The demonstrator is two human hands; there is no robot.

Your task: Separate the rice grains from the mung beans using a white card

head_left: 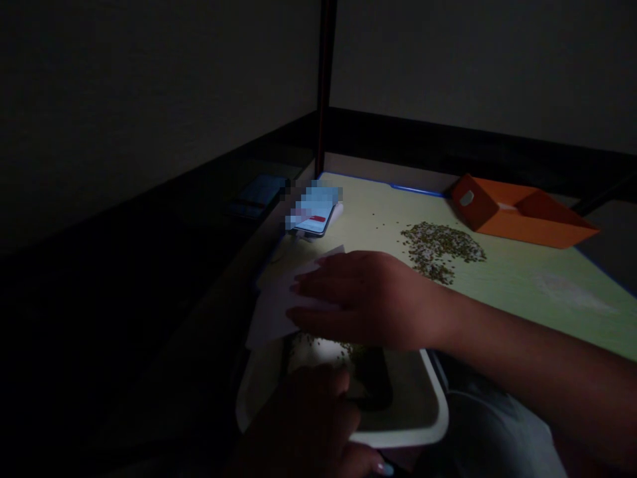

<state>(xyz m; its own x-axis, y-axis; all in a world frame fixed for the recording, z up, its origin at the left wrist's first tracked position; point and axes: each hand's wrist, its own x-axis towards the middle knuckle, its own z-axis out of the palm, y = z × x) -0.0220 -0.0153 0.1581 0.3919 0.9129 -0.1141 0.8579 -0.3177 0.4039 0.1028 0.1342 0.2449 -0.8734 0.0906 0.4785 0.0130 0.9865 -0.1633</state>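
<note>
My right hand (358,299) reaches in from the right, its fingers laid long across a white sheet of paper (271,312). The thumb is hidden, and the paper slants between the table edge and the far side of a white-rimmed tray (438,415). My left hand (308,418), dark and partly in shadow, is closed over the tray's near left rim. Inside the tray, small seed-like grains (343,348) lie around a bright lit patch. A dark shape there is too dim to name.
Loose seed-like grains (438,249) lie in a patch on the pale green tabletop (522,299). An orange open box (532,212) stands at the far right. A lit phone (313,216) sits near the left edge, beside a dark glossy surface (199,212) that reflects it.
</note>
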